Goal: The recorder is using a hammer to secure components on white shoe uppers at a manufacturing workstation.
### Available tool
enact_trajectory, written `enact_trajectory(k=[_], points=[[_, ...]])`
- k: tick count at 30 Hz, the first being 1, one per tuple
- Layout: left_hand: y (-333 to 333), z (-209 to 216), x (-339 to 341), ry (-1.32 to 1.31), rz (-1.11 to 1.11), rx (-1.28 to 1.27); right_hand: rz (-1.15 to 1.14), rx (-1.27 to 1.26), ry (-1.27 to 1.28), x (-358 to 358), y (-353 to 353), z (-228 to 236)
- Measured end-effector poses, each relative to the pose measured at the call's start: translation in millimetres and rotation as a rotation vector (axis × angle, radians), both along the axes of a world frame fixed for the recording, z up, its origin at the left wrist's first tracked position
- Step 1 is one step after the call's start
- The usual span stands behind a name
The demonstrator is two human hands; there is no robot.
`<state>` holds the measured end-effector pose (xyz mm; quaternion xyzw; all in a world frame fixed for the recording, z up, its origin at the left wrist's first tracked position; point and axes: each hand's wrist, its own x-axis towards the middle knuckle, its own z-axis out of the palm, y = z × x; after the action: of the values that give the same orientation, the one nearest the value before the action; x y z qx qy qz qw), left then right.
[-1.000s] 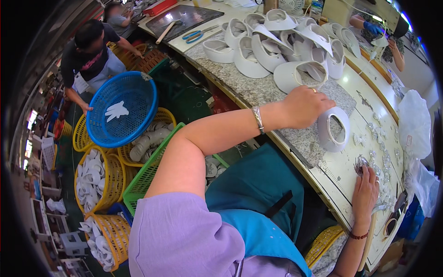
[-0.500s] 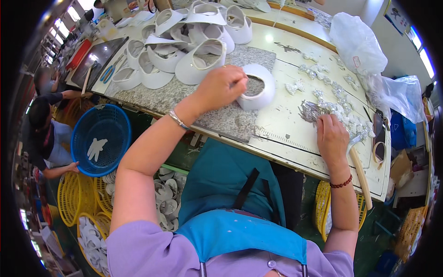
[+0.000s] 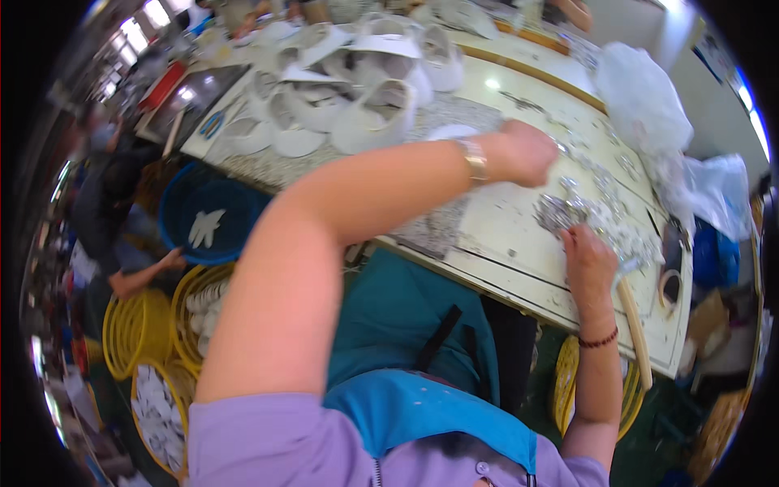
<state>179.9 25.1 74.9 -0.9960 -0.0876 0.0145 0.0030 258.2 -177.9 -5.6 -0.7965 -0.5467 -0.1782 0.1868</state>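
Observation:
My left arm reaches rightward across the table, and my left hand is closed, its knuckles up and its fingertips hidden. It is over the near edge of some silvery bow-shaped ornaments. Behind my forearm, on a speckled stone slab, a white curved piece with an opening, like a shoe upper, is mostly covered. My right hand has its fingers pinched together beside a heap of thin silvery pieces; what it holds is too small to tell. A wooden-handled tool lies right of that wrist.
Several similar white pieces are piled on the slab's far left. Blue-handled scissors lie further left. A clear plastic bag stands at the back right. A person at the left holds a blue basket; yellow baskets stand below.
My left hand has left the white piece on the slab and moved right to the ornaments. My right hand stays near the silvery heap. The view has shifted slightly.

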Motion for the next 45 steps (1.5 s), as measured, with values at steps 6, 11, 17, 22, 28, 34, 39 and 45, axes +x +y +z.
enact_trajectory(k=[6, 11, 17, 22, 28, 34, 39, 45], points=[[-3.9, -31.7, 41.6, 0.115, 0.008, 0.081, 0.023, 0.102, -0.008, -1.3, -4.3, 4.2], [-5.0, -30.1, 31.9, 0.083, 0.108, -0.021, -0.005, 0.042, 0.007, -7.4, -2.1, 13.3], [-12.8, -23.8, 34.8, 0.014, 0.101, -0.113, -0.007, 0.108, 0.001, 1.8, -8.0, 4.4], [-19.2, -6.8, 11.9, -0.280, -0.042, -0.362, -0.006, 0.122, -0.013, 8.6, -10.1, -2.1], [-43.8, -13.5, -45.0, -0.568, -0.139, -1.015, 0.079, 0.290, 0.267, 10.6, -6.0, 9.1], [-69.2, -27.7, -89.6, -0.559, 0.043, -1.660, 0.159, 0.417, 0.540, 14.1, -15.4, 26.3], [-77.9, -42.3, -102.7, -0.630, 0.200, -1.880, 0.207, 0.461, 0.777, -17.7, -34.1, 46.5], [-71.0, -58.3, -102.3, -0.800, 0.278, -1.652, 0.300, 0.417, 0.809, -79.2, -21.4, 58.0]])
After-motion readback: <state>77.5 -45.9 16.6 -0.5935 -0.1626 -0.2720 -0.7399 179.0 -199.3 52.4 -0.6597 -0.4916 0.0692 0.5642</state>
